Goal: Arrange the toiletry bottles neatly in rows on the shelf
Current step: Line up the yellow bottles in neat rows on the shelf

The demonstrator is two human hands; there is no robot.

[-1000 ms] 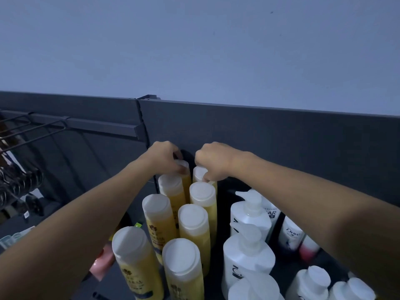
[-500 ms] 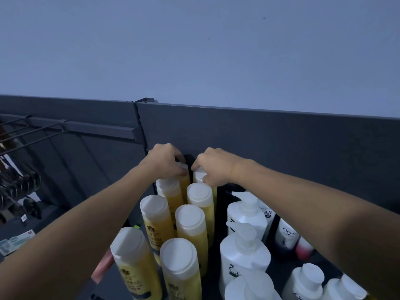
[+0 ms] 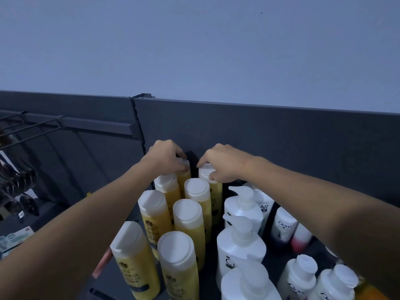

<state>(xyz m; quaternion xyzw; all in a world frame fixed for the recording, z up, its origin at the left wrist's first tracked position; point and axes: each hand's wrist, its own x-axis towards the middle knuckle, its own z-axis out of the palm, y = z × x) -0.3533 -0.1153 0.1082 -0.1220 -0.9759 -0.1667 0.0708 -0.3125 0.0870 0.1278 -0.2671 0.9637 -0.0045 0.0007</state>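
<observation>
Two rows of yellow bottles with white caps run from the shelf's front to its dark back panel. My left hand grips the cap of the rearmost yellow bottle of the left row. The cap of the rearmost yellow bottle of the right row is under my right hand, fingers curled around it. Both rear bottles stand upright against the panel, a narrow gap between them. To the right stand white pump bottles in a row.
Small white Dove bottles and a pink-bottomed bottle stand at the right; more white bottles at bottom right. A metal rail with wire hooks juts out on the left, with dark hanging items below.
Both hands stay on the two rear caps. The caps have drawn slightly apart, and the view has shifted a little.
</observation>
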